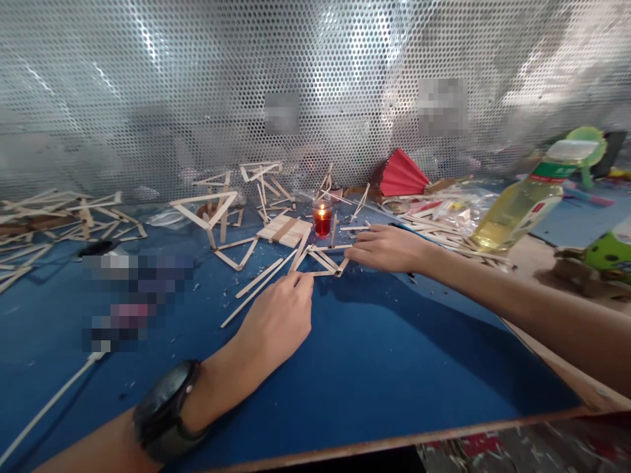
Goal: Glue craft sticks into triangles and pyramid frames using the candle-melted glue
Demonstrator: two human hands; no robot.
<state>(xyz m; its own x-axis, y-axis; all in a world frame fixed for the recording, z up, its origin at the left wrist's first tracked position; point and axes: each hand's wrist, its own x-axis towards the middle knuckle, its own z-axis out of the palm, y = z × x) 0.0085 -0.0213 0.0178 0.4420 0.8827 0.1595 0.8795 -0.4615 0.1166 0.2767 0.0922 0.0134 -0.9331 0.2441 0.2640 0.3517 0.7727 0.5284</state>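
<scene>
A small frame of wooden craft sticks lies on the blue table. My left hand, with a black watch on its wrist, pinches the frame's near left corner, fingers closed. My right hand reaches in from the right and presses its fingertips on the frame's right end, fingers curled together. Just behind the frame, a lit red candle in a small glass stands next to a flat panel of sticks.
Loose sticks and stick triangles are scattered across the back of the table, more at far left. A red paper fan and a bottle of yellow liquid stand at the right. A perforated metal screen closes the back.
</scene>
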